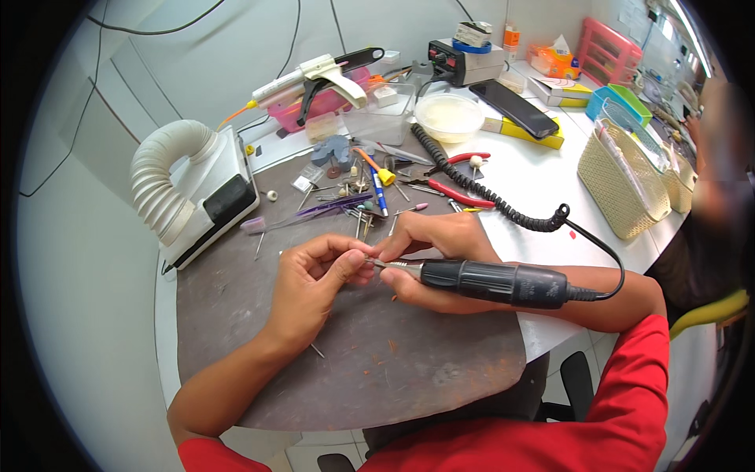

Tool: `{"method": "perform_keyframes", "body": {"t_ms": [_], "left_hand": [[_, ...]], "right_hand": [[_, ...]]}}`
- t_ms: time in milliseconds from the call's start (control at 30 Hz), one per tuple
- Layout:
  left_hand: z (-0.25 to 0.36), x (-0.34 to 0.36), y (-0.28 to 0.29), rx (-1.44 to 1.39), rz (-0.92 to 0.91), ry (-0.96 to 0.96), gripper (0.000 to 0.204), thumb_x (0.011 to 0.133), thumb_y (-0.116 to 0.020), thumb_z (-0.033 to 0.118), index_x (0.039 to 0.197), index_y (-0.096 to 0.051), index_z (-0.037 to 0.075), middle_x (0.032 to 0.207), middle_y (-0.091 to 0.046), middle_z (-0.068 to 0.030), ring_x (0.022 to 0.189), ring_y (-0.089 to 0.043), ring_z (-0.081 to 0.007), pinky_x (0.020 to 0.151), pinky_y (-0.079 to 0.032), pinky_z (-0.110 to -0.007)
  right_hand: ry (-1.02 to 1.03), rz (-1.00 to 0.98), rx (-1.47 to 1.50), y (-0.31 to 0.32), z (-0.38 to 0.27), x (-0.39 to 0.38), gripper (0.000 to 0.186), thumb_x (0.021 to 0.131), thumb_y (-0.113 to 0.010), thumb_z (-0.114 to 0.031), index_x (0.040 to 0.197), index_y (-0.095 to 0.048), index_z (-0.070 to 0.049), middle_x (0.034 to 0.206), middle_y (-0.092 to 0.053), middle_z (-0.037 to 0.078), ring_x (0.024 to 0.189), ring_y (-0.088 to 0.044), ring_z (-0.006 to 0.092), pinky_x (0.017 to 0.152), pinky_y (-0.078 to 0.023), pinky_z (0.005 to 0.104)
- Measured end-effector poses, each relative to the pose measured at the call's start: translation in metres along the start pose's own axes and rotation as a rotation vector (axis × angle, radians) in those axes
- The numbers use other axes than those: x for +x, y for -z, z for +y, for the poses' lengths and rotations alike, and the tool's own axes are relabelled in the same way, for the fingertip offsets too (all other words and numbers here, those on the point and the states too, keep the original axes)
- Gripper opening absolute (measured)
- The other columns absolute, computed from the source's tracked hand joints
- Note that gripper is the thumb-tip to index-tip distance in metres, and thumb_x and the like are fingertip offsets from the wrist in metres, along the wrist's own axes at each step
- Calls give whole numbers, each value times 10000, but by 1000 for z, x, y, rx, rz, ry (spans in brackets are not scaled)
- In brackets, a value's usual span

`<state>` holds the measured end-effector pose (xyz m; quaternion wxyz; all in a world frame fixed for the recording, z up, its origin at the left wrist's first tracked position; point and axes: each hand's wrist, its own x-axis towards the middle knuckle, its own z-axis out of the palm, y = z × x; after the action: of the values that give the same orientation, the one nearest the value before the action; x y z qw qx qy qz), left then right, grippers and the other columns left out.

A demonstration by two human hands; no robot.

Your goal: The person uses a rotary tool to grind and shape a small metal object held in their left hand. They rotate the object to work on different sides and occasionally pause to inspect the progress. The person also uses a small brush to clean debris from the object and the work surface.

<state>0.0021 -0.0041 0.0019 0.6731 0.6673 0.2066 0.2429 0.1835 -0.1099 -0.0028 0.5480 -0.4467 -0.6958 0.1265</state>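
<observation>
My right hand (440,252) grips a black rotary handpiece (495,283) with a metal nose, held level, its coiled black cord (543,220) looping up behind it. My left hand (318,287) is pinched at the handpiece's tip on something too small to make out, and its fingertips meet those of my right hand. Both are over a worn grey-brown work mat (425,370). Just beyond them are scattered burs and bits, a blue pen (377,193), purple tweezers (334,206) and red-handled pliers (464,197).
At left stands a white dust extractor (220,212) with a ribbed hose. A glue gun (314,86), control box (464,67), lidded round tub (448,118), phone (515,106) and woven basket (617,189) line the back and right. A blurred person (716,173) is at far right.
</observation>
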Motion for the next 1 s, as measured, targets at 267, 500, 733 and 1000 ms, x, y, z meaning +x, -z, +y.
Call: {"method": "perform_keyframes", "body": {"t_ms": [267,500,733,1000], "left_hand": [[-2,1,0,14,14,36,191,945,-603,146,1020,-644,-26,957,-684,-98,820,-641,-122,765,-535,-265],[-1,-2,0,41,23,8,190,941,-615,169,1003,-644,-8,912,-669,-72,809,-631,-117,759,-518,-261],[-2,-2,-2,45,35,-17,183,935,-624,173,990,-647,0,881,-666,-61,794,-624,-112,746,-507,-257],[-2,-2,-3,27,38,-22,175,928,-632,164,992,-649,1,883,-672,-58,786,-628,-107,724,-508,-249]], "right_hand": [[-67,-59,0,6,-5,0,164,768,-675,-96,879,-600,-3,775,-667,119,690,-681,207,646,-538,295],[-51,-48,40,4,-3,-1,183,758,-674,-109,876,-583,-2,777,-664,127,724,-691,220,671,-550,302],[-21,-35,41,4,-1,-2,183,763,-664,-119,869,-573,0,755,-653,116,699,-681,212,625,-531,296],[14,-21,35,3,2,-3,181,768,-659,-125,857,-564,2,738,-643,113,677,-674,202,591,-517,295]]}}
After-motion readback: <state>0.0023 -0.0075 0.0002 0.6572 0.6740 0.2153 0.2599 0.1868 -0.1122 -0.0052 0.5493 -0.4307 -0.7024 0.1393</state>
